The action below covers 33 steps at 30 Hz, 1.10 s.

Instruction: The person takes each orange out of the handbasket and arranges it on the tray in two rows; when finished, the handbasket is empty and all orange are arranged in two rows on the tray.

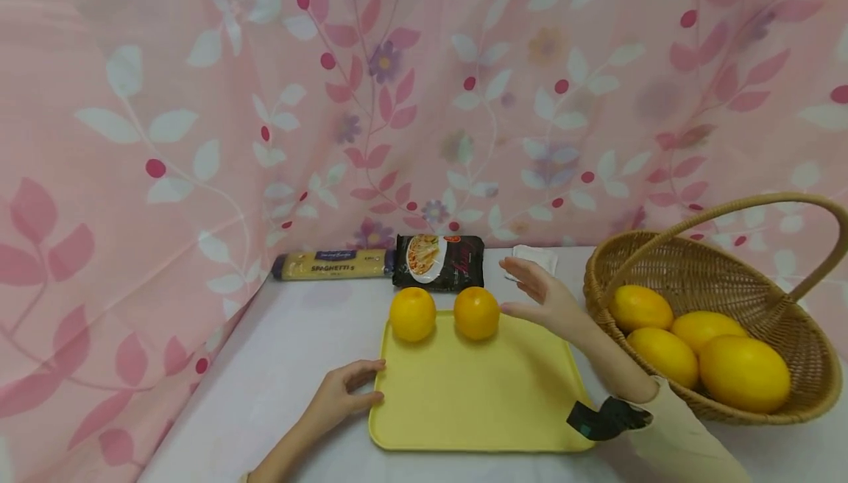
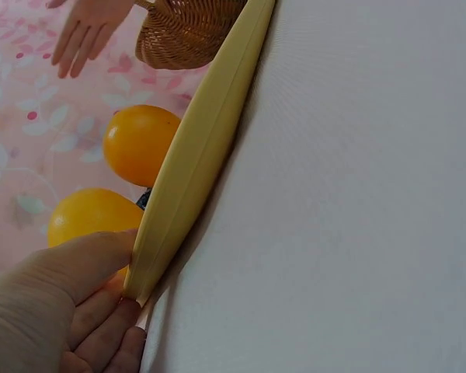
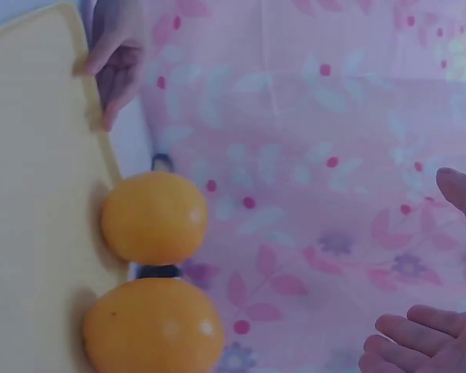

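Two oranges sit along the far edge of a yellow tray [image 1: 477, 402]: a left orange [image 1: 413, 314] and a right orange [image 1: 476, 313]. My left hand [image 1: 346, 397] touches the tray's left rim with its fingertips and thumb, seen closer in the left wrist view, where the rim [image 2: 198, 148] runs away from the thumb. My right hand [image 1: 546, 299] is raised over the tray's far right corner, just right of the right orange. Its fingers are spread and hold nothing; in the right wrist view they stand apart from both oranges.
A wicker basket [image 1: 718, 266] with a tall handle stands at right, holding several yellow oval fruits [image 1: 744, 372]. Behind the tray lie a spaghetti pack [image 1: 334, 265], a black food packet [image 1: 450, 262] and a small white packet [image 1: 539, 255]. A pink floral curtain [image 1: 424, 100] hangs behind the table.
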Motion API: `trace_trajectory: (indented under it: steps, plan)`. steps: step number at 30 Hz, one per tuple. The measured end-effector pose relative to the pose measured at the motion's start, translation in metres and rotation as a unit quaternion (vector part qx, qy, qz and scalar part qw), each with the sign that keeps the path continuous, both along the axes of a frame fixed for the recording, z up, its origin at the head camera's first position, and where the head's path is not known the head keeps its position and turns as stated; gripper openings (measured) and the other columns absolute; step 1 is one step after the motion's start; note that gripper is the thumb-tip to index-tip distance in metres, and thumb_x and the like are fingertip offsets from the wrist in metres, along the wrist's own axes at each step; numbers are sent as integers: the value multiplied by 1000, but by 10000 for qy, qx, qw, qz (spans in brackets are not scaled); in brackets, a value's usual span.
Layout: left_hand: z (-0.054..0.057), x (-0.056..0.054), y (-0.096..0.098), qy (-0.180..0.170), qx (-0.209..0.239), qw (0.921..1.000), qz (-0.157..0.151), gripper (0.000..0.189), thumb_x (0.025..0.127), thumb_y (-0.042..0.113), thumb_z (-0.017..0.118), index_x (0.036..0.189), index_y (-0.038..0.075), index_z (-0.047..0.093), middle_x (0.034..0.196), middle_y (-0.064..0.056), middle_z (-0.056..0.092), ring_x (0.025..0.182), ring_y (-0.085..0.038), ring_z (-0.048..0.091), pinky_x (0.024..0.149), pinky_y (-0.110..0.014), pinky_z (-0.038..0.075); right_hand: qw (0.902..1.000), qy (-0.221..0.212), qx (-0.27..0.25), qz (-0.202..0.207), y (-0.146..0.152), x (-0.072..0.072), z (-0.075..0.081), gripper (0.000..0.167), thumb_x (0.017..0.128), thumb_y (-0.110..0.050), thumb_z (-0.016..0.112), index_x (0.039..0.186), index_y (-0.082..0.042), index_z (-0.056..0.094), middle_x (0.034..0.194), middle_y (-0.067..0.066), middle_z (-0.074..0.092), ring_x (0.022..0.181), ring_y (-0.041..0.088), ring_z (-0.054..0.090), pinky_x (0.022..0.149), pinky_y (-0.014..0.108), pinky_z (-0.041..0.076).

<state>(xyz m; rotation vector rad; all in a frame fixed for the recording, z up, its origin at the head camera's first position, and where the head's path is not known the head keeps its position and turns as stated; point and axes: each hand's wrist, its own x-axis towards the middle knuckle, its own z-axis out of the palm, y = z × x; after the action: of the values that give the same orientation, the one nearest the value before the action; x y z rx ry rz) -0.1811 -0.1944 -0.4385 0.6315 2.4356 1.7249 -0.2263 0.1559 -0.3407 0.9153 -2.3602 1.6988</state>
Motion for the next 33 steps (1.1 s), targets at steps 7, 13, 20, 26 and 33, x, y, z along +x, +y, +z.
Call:
trace_trajectory:
  steps: [7,13,20,26,33]
  plan:
    - [0,-1,1,93,-54,9999,17,40,74,0,70,110,-10,55,117,-24,53,108,-34,49,92,-35,41,9935,900,-445,544,28,27,38,60,78,13,61,131,10,32,134,20,37,123,19,35,100,20,29]
    - [2,-2,1,77,-23,10000,51,40,74,0,71,109,-10,56,117,-23,53,108,-34,49,91,-35,42,9891,1129,-602,731,61,36,66,55,78,19,55,129,9,37,131,7,45,120,14,39,98,18,32]
    - [3,-1,1,50,-52,9999,76,39,74,0,71,109,-9,56,116,-23,53,108,-34,49,91,-36,41,9838,1023,-884,1176,96,39,85,43,82,21,47,124,14,41,127,13,49,117,18,44,94,21,37]
    - [4,0,1,28,20,10000,69,39,73,-3,70,109,-11,55,116,-24,53,108,-36,49,92,-36,41,9920,950,-533,644,123,47,86,35,85,19,41,120,16,44,122,14,52,113,18,47,92,18,39]
    - [4,0,2,9,32,10000,29,40,74,-4,70,110,-12,54,117,-26,52,109,-37,48,92,-36,41,9941,943,381,-378,147,51,83,29,89,14,38,115,10,52,113,12,59,107,14,50,84,16,40]
